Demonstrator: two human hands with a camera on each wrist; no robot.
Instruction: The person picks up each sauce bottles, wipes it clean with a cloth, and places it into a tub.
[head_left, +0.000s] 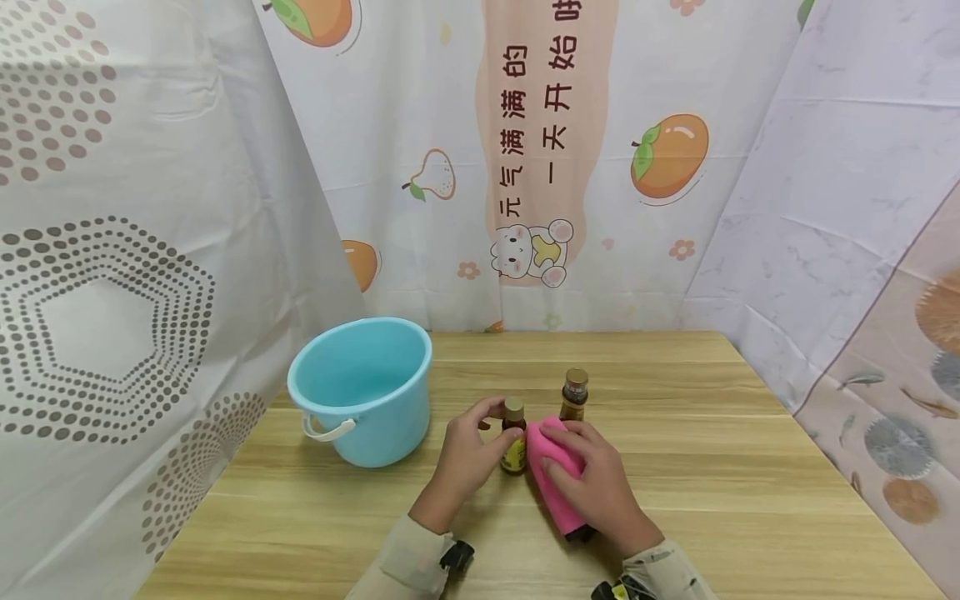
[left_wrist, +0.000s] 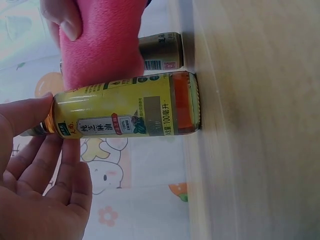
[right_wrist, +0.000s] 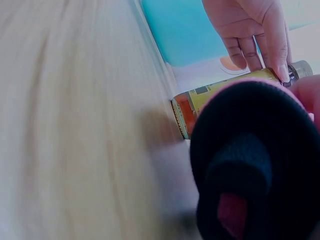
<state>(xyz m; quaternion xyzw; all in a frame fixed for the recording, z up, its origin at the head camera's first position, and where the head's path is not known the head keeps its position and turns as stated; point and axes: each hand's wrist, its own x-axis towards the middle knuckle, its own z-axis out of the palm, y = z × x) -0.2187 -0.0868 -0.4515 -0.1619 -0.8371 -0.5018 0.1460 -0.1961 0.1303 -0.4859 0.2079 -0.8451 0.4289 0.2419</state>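
Observation:
My left hand (head_left: 468, 454) pinches the neck of a small sesame oil bottle (left_wrist: 110, 111) with a yellow label and a metallic cap. The bottle stands upright, its base at the tabletop. Just right of it, my right hand (head_left: 596, 479) grips a pink fuzzy bundle (head_left: 553, 483), thumb and fingers spread over its top. The bundle's dark, hollow-looking end (right_wrist: 250, 150) faces the right wrist camera; I cannot tell what kind of thing it is. Behind the bundle stands a taller dark bottle (head_left: 575, 392) with a gold-brown cap, its lower part hidden in the head view.
A light blue bucket (head_left: 390, 429) with a white handle (head_left: 327, 431) stands at the back left of the wood-grain table (head_left: 735, 467). Printed curtains (head_left: 420, 108) hang behind the table and along both sides.

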